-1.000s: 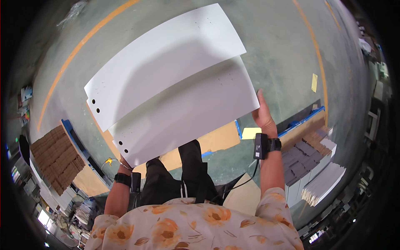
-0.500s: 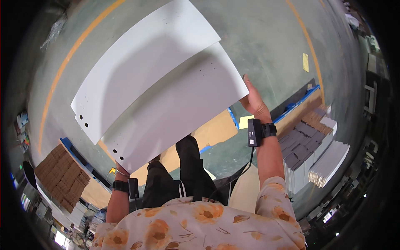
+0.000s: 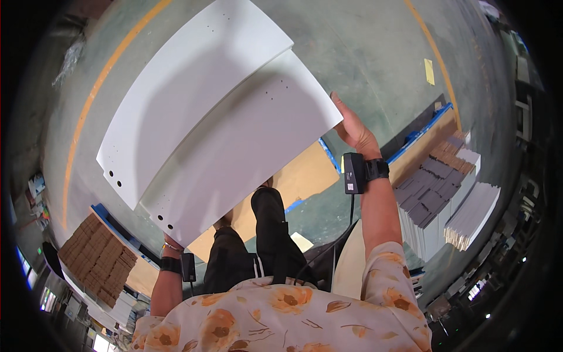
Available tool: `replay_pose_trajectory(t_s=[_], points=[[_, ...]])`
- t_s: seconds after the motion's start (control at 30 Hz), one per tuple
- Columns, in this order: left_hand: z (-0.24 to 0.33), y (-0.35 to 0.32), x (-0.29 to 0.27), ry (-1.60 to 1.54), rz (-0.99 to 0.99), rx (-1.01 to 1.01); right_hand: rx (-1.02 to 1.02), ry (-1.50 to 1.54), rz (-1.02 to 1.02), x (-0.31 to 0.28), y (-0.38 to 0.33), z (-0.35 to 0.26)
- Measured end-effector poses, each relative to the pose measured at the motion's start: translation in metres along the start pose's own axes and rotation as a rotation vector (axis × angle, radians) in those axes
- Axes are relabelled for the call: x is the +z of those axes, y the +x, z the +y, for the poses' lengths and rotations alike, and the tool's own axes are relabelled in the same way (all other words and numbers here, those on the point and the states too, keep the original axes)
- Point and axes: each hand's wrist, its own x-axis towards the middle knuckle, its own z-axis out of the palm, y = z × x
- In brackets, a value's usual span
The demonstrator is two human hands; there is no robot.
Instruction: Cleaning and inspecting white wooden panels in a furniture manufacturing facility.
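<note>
Two large white panels are held up before me, overlapping along a slanting edge. The far panel (image 3: 187, 100) has two dark holes near its left corner and small dots near its far edge. The near panel (image 3: 246, 141) has the same pair of holes at its lower left. My right hand (image 3: 356, 134) grips the near panel's right end, thumb at the edge and other fingers mostly hidden. At the lower left corner, my left hand (image 3: 170, 244) holds the near panel from below, its fingers mostly hidden by it. Both wrists carry black strapped devices.
Under the panels lies a tan board (image 3: 305, 176) by my feet. On the right stand a stack of grey-brown pieces (image 3: 431, 190) and white sheets (image 3: 474, 214). A stack of brown pieces (image 3: 97, 258) sits at left. Yellow lines (image 3: 88, 108) mark the floor.
Both panels have shifted slightly left in the picture, with my right hand moving left and upward along with them. My grip looks the same. My legs have shifted a little.
</note>
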Motion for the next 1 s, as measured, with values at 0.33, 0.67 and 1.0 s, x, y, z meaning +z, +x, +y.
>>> replay_pose_trajectory(t_s=[0.33, 0.67, 1.0], points=[[0.004, 0.001, 0.049, 0.145, 0.215, 0.018, -0.128, -0.103, -0.008, -0.026, 0.019, 0.009], [0.017, -0.002, 0.055, 0.171, 0.307, 0.04, -0.054, -0.007, -0.142, 0.0, 0.01, -0.008], [0.006, 0.008, 0.029, 0.171, 0.339, -0.016, -0.07, 0.078, -0.16, -0.026, 0.061, 0.02]])
